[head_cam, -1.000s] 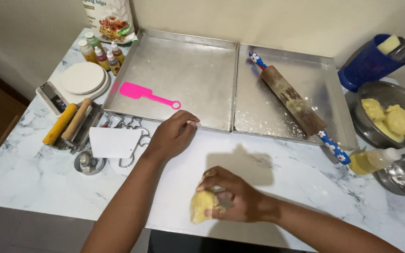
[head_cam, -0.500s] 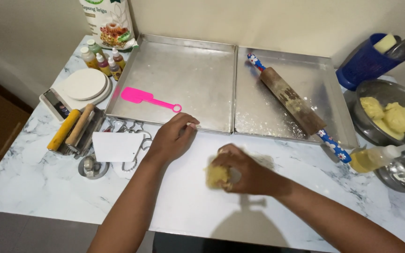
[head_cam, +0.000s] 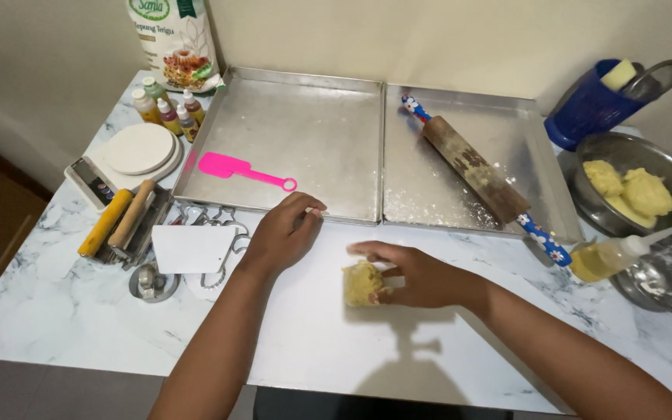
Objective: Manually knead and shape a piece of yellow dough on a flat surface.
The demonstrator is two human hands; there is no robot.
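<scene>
My right hand (head_cam: 412,274) grips a lump of yellow dough (head_cam: 362,283) that rests on a white mat (head_cam: 328,342) on the marble table. My left hand (head_cam: 283,233) lies flat on the mat's far left corner, fingers spread toward the tray edge, holding nothing. A wooden rolling pin (head_cam: 476,171) with blue flowered handles lies in the right metal tray (head_cam: 468,163). A pink spatula (head_cam: 235,169) lies in the left metal tray (head_cam: 297,132).
A steel bowl (head_cam: 647,155) with more dough sits at the right, beside a squeeze bottle of oil (head_cam: 616,255) and a strainer (head_cam: 663,280). Left: a scale (head_cam: 130,155), small colouring bottles (head_cam: 166,113), a flour bag (head_cam: 176,43), metal cutters (head_cam: 219,233), a white scraper (head_cam: 192,249).
My right hand has carried the dough lump from the near edge of the mat up toward its middle. The left hand has stayed pressed on the mat.
</scene>
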